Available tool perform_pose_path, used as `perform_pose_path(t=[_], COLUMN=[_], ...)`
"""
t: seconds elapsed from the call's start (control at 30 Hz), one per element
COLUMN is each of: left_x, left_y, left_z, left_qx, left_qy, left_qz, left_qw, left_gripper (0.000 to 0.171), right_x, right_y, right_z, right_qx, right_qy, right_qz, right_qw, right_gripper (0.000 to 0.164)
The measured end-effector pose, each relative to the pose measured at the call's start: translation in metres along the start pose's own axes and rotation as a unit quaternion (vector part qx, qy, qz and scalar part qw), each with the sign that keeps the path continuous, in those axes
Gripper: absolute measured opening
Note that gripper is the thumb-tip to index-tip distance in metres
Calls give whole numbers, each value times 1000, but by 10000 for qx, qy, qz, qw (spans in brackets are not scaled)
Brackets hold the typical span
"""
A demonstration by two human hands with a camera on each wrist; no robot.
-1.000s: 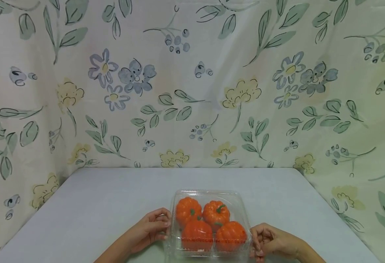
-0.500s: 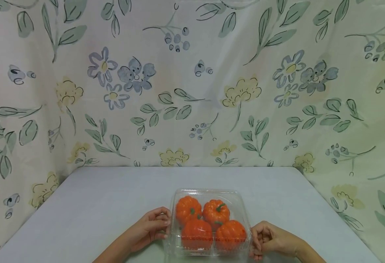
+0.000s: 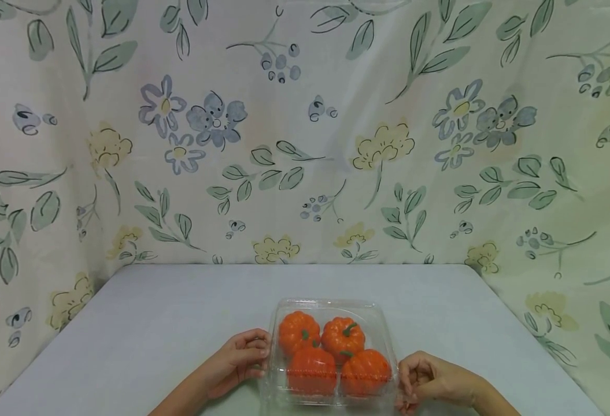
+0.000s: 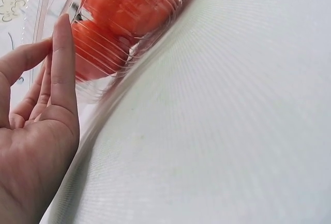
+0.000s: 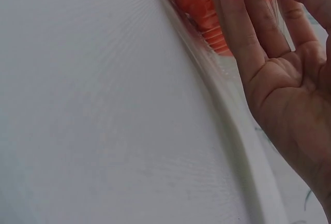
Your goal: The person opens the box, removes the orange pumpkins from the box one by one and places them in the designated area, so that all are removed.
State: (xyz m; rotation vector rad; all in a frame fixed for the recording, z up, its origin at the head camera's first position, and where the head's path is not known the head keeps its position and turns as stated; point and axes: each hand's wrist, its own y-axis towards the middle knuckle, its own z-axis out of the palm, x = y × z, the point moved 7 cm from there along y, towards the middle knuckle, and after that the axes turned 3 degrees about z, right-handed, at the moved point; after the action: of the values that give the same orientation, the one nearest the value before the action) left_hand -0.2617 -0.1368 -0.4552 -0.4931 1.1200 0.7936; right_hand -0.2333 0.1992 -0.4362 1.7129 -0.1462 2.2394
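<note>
A clear plastic clamshell box [image 3: 377,328] stands on the table at the near middle of the head view. Inside it sit several orange toy pumpkins [image 3: 298,333] with green stems. My left hand [image 3: 234,363] pinches the box's left edge between thumb and fingers. In the left wrist view that hand [image 4: 46,125] has its fingertips right at the ribbed plastic wall. On the opposite side my right hand [image 3: 437,381] holds the box's right edge with bent fingers. The right wrist view shows this hand [image 5: 284,74] against the plastic, partly covering a pumpkin [image 5: 194,1].
A pale cloth covers the table [image 3: 180,300], its far edge lying behind the box. Floral fabric [image 3: 305,144] hangs at the back and along both sides.
</note>
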Motion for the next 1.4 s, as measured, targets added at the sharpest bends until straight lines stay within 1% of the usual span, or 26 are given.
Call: perform_pose_path(t=[0.13, 0.33, 0.37, 0.47, 0.57, 0.67, 0.77, 0.9, 0.97, 1.07, 1.17, 1.4], left_x=[0, -1, -1, 0, 0, 0, -1, -1, -1, -1, -1, 0], left_y=[0, 0, 0, 1, 2, 2, 2, 2, 3, 3, 4, 4], left_z=[0, 0, 0, 0, 0, 0, 0, 0, 0, -1, -2, -3], left_qx=[16, -13, -20, -39, -21, 35, 93, 129, 138, 138, 110, 1], left_qy=[-22, 11, 17, 47, 65, 68, 67, 49, 36, 37, 55, 96], left_qz=[22, -3, -14, -41, -58, -68, -60, -57, -60, -68, -86, -179], left_qw=[10000, 10000, 10000, 10000, 10000, 9999, 9999, 9999, 9999, 9999, 9999, 9998], left_gripper=[19, 17, 17, 16, 16, 17, 18, 18, 17, 18, 19, 18], right_x=[3, 9, 11, 14, 15, 16, 17, 22, 24, 25, 26, 31], right_y=[-1, -3, -4, -6, -7, -7, -7, -6, -6, -6, -7, -13], right_z=[-1, -3, -3, -4, -5, -5, -6, -8, -8, -11, -13, -22], right_qx=[-75, -239, -262, -307, -326, -407, -538, -636, -656, -730, -849, -1427], right_qy=[-26, -287, -340, -400, -392, -429, -590, -824, -857, -892, -1015, -1392], right_qz=[70, 49, 27, 11, 30, 127, 200, 15, -92, -120, -79, 158], right_qw=[9999, 9993, 9991, 9987, 9987, 9982, 9966, 9946, 9941, 9933, 9912, 9798], right_gripper=[16, 7, 10, 26, 36, 36, 35, 31, 30, 29, 28, 31])
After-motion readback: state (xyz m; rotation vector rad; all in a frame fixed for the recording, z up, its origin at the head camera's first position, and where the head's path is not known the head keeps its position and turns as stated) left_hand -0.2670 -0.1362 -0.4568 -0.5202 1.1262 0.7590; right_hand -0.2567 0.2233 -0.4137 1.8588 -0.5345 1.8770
